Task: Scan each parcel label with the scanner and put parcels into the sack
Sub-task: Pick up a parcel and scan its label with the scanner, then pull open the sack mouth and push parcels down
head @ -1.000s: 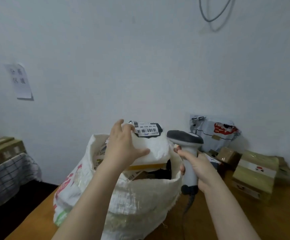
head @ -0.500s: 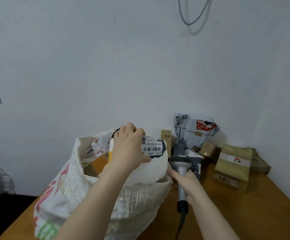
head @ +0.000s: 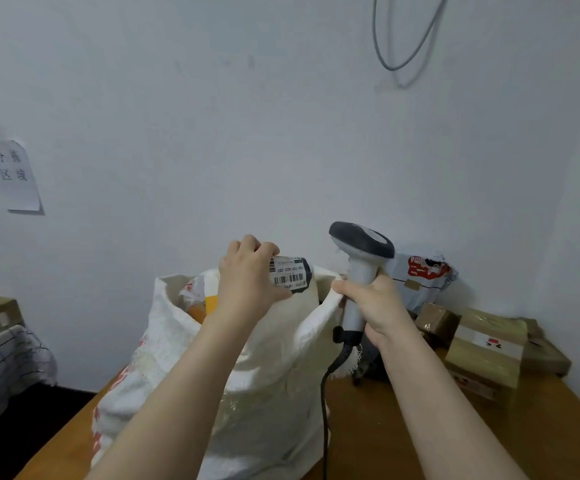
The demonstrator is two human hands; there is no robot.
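The left hand point(head: 247, 282) grips a white parcel point(head: 293, 289) over the sack point(head: 274, 393). The right hand point(head: 373, 306) holds the scanner point(head: 361, 258) and pinches the sack's right edge.

sack point(head: 267, 393): coarse woven white plastic, frayed rim
scanner point(head: 361, 268): smooth matt plastic, grey and dark
surface point(head: 506, 441): smooth brown wood
boxes point(head: 486, 351): cardboard under glossy tape
label point(head: 290, 274): printed paper

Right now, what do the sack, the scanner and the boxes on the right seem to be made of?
Sack: white woven plastic by the look, matte, with a frayed rim and printed red marks. Scanner: moulded plastic, light grey handle, dark head, smooth. Boxes: brown cardboard, apparently wrapped in glossy clear tape, since the surfaces shine.
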